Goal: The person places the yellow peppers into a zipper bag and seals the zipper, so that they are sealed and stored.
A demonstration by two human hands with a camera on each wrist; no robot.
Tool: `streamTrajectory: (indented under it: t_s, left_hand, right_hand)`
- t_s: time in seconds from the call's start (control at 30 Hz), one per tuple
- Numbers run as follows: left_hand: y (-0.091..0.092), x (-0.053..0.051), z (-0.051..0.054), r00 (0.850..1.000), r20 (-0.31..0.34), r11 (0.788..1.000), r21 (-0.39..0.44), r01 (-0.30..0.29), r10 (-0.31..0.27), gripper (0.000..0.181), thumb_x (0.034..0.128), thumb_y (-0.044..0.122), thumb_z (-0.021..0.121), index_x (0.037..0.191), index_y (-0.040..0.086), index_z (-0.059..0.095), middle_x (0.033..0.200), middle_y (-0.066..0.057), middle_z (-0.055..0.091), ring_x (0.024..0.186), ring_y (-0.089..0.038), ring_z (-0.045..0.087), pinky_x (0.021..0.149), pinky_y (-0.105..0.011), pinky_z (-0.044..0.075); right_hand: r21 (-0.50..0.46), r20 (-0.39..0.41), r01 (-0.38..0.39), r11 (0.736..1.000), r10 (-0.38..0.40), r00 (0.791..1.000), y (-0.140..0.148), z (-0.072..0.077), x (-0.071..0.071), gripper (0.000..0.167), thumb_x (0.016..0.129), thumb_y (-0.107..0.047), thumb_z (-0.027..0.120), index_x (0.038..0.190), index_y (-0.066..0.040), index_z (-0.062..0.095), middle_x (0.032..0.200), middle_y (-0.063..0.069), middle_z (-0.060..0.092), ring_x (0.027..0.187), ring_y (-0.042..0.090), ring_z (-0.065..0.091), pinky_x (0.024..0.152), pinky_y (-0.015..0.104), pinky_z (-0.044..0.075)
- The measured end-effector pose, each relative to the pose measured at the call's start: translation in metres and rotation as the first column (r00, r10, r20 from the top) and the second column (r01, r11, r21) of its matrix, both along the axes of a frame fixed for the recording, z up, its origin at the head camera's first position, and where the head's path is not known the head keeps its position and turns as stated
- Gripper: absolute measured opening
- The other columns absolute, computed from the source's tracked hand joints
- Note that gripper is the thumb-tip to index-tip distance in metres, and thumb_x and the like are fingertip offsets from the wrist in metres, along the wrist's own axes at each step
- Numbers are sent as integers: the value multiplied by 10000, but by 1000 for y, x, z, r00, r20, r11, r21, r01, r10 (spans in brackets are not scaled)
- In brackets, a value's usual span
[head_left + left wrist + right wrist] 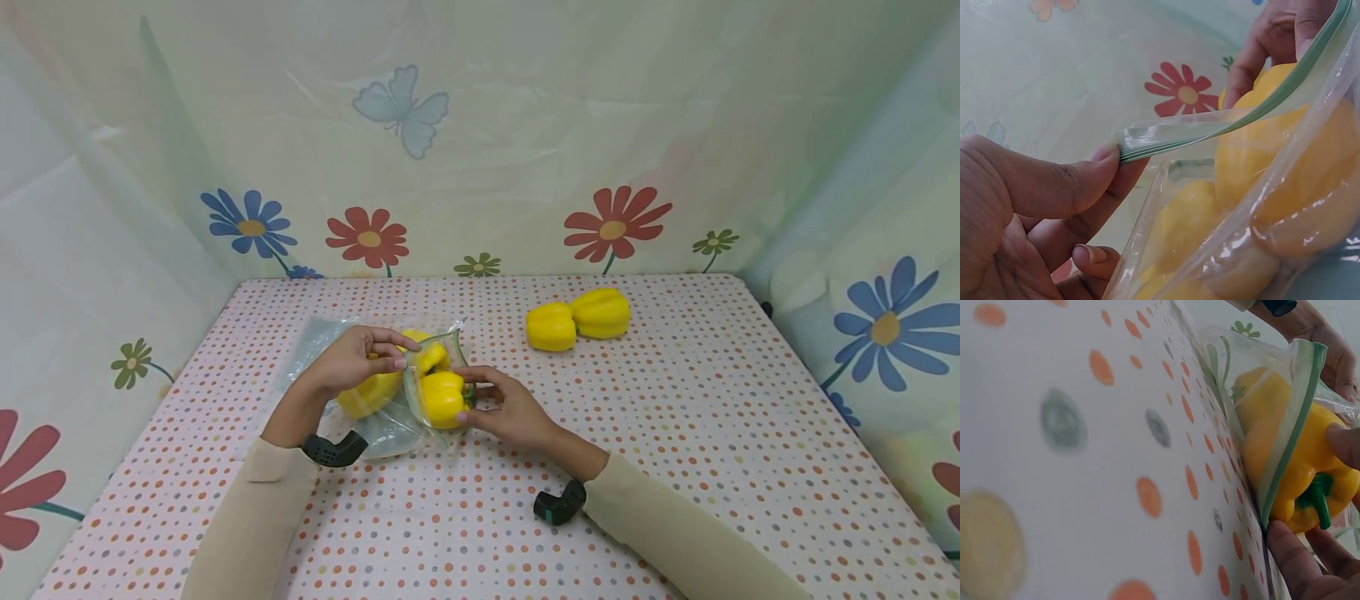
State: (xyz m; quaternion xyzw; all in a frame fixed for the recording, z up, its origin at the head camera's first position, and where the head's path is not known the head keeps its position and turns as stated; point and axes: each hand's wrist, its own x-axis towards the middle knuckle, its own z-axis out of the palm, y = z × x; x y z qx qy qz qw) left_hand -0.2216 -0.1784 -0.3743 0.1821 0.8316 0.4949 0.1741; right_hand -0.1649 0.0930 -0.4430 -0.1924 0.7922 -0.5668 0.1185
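Head view: dotted tablecloth (675,400), floral backdrop (495,125) behind; left hand (345,360) pinches clear bag (390,435), right hand (516,412) grips yellow pepper (441,402).

Flowers (612,230) and a butterfly (408,114) decorate pale sheeting (540,100) behind a polka-dotted table (697,417).

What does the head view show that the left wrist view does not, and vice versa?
Only the head view: two loose yellow peppers lying together, and the beige sleeves.
Only the left wrist view: the fine ridges of the green seal.
Both: the clear bag with yellow peppers inside, the left hand pinching its edge, the right hand holding a pepper, and a red printed flower.
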Motion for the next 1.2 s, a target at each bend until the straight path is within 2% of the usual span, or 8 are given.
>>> streamTrajectory:
  t_s: [0.3, 0.5, 0.77, 0.93, 1.2]
  left_hand:
    - [0, 0, -1, 1000, -3, 1000, -5, -2, 2, 264, 937, 49, 642, 1196, 5, 668, 835, -44, 737, 968, -182, 631, 879, -235, 519]
    - [1, 0, -1, 1000, -5, 1000, -17, -3, 3, 263, 932, 66, 654, 1190, 18, 673, 844, -77, 733, 959, -195, 628, 889, -260, 512]
    - [5, 2, 0, 999, -42, 998, -63, -12, 10, 252, 924, 64, 665, 1172, 27, 688, 852, -62, 743, 924, -202, 603, 774, -226, 500]
    - [5, 3, 1, 999, -51, 997, -80, -12, 8, 253, 925, 62, 663, 1174, 30, 690, 864, -72, 750, 955, -208, 613, 813, -254, 505]
    - [5, 2, -1, 998, -55, 997, -74, 8, -12, 254, 929, 47, 652, 1179, 17, 685, 868, -73, 748, 962, -209, 623, 825, -238, 518]
  right_hand:
    - [0, -4, 81, 997, -81, 997, -9, -2, 4, 587, 846, -208, 787, 1361, -274, 513, 1367, 33, 516, 1175, 279, 594, 902, 324, 557]
    - [33, -45, 116, 993, -114, 992, -16, 0, 6, 578, 849, -229, 786, 1353, -245, 504, 1343, 37, 527, 1136, 269, 622, 874, 309, 565]
    - [53, -83, 151, 987, -146, 986, -24, 1, 8, 577, 852, -258, 781, 1349, -231, 490, 1329, 72, 549, 1066, 253, 660, 853, 303, 569]
    - [55, -88, 169, 984, -164, 983, -27, 1, 7, 564, 848, -281, 784, 1319, -210, 481, 1326, 69, 550, 1061, 242, 666, 843, 296, 571]
    - [130, -88, 222, 966, -212, 973, -31, 1, 8, 321, 900, -255, 730, 1163, -107, 621, 1260, 72, 609, 1087, 250, 671, 787, 313, 575]
